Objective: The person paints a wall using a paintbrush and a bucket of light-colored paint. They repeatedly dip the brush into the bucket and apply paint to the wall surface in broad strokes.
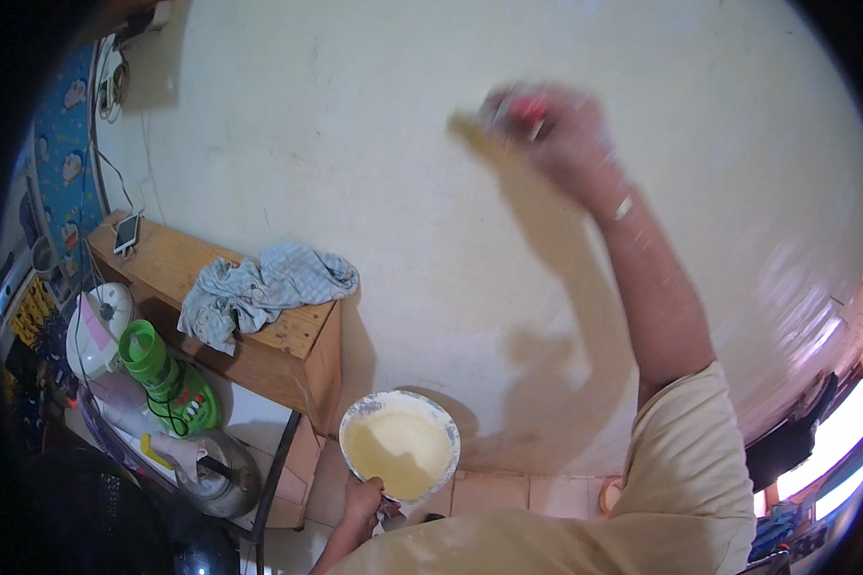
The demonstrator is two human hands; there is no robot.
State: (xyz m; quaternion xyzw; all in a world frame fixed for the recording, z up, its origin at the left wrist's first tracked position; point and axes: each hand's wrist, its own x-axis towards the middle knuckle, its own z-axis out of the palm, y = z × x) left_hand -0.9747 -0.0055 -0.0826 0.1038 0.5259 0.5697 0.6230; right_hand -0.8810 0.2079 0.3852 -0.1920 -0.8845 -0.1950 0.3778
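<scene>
My right hand (561, 136) is raised before a pale plastered wall (403, 180). It is closed around a blurred tool with a red part (531, 109) and a yellowish end that points left, possibly a paintbrush. Whether that end touches the wall cannot be told. Low in the view, my left hand (365, 501) grips the near rim of a round bucket (400, 445) of pale yellow, paint-like liquid, its thumb over the edge. White smears coat the bucket's rim. Something small with a whitish part shows beside the left fingers, too unclear to name.
Left stands a wooden shelf unit (316, 334) bearing a crumpled light-blue cloth (270, 284) and a smartphone (126, 233). Beside it are a green blender base (194, 402), a white rice cooker (101, 330) and a metal pot (219, 485). Cables (115, 169) hang at the upper left.
</scene>
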